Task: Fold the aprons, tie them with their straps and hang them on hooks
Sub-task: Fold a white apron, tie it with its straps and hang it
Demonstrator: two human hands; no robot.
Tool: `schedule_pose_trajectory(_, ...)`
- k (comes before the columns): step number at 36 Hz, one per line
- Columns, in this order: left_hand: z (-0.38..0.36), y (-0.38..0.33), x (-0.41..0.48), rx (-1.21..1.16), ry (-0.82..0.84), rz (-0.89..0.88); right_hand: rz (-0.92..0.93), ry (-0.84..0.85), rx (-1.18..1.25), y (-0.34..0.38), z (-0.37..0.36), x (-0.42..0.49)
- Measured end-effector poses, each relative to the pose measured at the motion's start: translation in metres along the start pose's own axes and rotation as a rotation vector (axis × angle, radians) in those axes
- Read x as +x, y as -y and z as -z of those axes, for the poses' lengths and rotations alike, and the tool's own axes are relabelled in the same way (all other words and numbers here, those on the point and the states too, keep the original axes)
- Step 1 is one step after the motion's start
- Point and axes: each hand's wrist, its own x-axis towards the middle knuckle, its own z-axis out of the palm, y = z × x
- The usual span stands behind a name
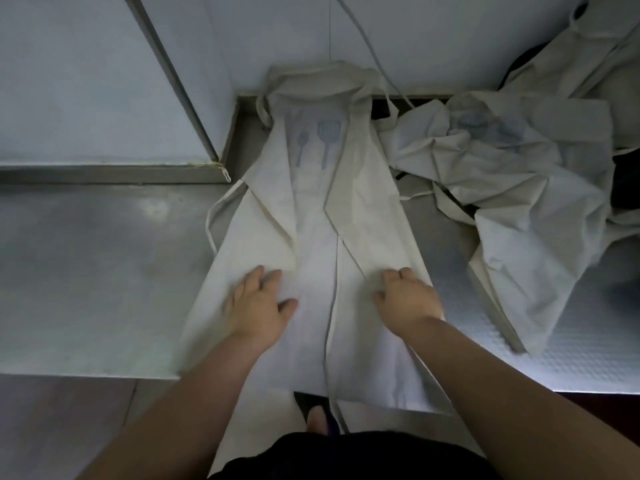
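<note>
A cream apron [318, 209] with blue utensil prints lies lengthwise on the steel counter [104, 271], its two long sides folded in toward the middle. Its lower end hangs over the counter's front edge. My left hand [258, 306] rests flat on the left folded flap, fingers straight. On the right folded flap my right hand [407, 299] presses down, its fingers pointing away from me. A thin strap [330, 341] runs down the middle between the hands. Another strap [214, 216] loops off the apron's left side.
A second cream apron [512, 174] lies crumpled on the counter to the right. More cloth [581, 53] is piled at the back right. White wall panels [86, 81] rise behind the counter. A cord [367, 39] hangs down the wall. The floor [62, 427] shows at lower left.
</note>
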Motion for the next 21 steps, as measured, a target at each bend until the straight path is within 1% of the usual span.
schedule_pose_trajectory(3,-0.006,0.002,-0.021,-0.010,-0.112,0.061,-0.012,-0.002,-0.047,-0.008,-0.005,-0.016)
schedule_pose_trajectory(7,-0.012,0.008,-0.039,0.033,-0.174,0.127,0.044,0.034,-0.105,-0.016,-0.010,-0.031)
schedule_pose_trajectory(9,-0.016,0.012,-0.043,0.037,-0.198,0.163,0.033,0.038,-0.126,-0.016,-0.013,-0.035)
schedule_pose_trajectory(12,-0.016,0.017,-0.048,0.092,-0.217,0.171,0.002,0.030,-0.187,-0.015,-0.016,-0.040)
schedule_pose_trajectory(15,-0.015,0.017,-0.050,0.163,-0.172,0.120,0.001,0.034,-0.188,-0.016,-0.020,-0.046)
schedule_pose_trajectory(17,-0.012,0.016,-0.046,0.077,-0.141,0.097,-0.045,0.045,-0.113,-0.017,-0.018,-0.045)
schedule_pose_trajectory(19,-0.006,0.013,-0.042,-0.127,-0.092,0.086,-0.105,0.068,-0.001,-0.018,-0.013,-0.044)
schedule_pose_trajectory(21,0.004,0.005,-0.040,-0.346,-0.042,0.076,-0.117,0.076,0.099,-0.017,-0.007,-0.043)
